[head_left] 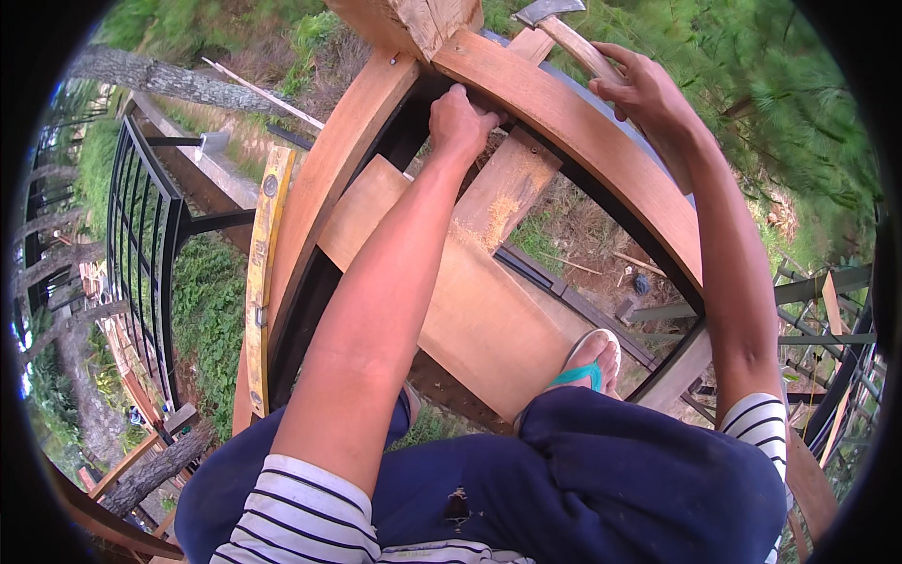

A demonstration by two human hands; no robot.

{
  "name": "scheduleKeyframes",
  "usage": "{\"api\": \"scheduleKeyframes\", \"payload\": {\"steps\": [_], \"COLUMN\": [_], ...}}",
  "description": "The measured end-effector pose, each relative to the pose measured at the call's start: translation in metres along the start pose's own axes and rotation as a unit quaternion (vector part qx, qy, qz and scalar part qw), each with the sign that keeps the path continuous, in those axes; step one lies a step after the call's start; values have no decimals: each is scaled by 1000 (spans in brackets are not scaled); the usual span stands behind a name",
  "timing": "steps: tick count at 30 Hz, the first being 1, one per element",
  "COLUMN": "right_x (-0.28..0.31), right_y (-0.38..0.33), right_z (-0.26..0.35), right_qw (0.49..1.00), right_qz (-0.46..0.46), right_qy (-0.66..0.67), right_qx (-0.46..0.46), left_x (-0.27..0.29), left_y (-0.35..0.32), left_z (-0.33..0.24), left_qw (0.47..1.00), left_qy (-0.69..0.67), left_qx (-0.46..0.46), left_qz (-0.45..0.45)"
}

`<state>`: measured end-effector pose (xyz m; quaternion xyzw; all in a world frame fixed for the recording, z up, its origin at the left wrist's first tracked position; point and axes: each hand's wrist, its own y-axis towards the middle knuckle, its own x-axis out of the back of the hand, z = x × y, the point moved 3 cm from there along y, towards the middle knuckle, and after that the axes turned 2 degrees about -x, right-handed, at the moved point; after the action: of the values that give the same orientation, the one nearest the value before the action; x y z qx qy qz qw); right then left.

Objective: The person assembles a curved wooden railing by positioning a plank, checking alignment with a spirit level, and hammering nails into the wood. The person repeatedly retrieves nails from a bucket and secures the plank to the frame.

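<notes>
A wooden-handled hammer (pixel 576 45) with a metal head is raised in my right hand (pixel 648 94), above the outer side of the right wooden beam (pixel 564 113). Down in the corner where that beam meets the left wooden beam (pixel 348 141), my left hand (pixel 460 127) has its fingers curled against the inner face. What they pinch, if anything, is hidden. Over the corner stands a thick wooden post (pixel 404 23). Below my left forearm a wide board (pixel 479 320) spans the frame, beside a plank (pixel 512 183) sprinkled with sawdust.
A yellow spirit level (pixel 268 244) lies along the left beam. My sandalled foot (pixel 592 362) rests on the wide board. Through gaps in the frame, ground shows far below. A black metal grille (pixel 146 254) stands at left; pine branches (pixel 780 85) hang at right.
</notes>
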<state>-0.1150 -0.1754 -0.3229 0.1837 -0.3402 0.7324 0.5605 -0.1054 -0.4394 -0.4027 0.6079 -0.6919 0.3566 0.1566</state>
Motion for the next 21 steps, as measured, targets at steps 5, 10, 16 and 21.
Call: {"api": "scheduleKeyframes", "payload": {"steps": [5, 10, 16, 21], "right_x": [7, 23, 47, 70], "right_y": [-112, -240, -335, -422], "right_z": [56, 93, 104, 112], "right_qw": [985, 989, 983, 950], "right_qz": [-74, -125, -126, -222], "right_qy": [130, -30, -35, 49], "right_qx": [-81, -67, -128, -215], "left_x": [52, 70, 47, -10], "left_y": [-29, -77, -109, -152], "left_z": [-11, -103, -209, -248], "left_qw": [988, 995, 894, 666], "left_qy": [154, -38, -221, -251], "left_qx": [-13, -91, -79, -42], "left_qz": [-30, -15, 381, 701]}}
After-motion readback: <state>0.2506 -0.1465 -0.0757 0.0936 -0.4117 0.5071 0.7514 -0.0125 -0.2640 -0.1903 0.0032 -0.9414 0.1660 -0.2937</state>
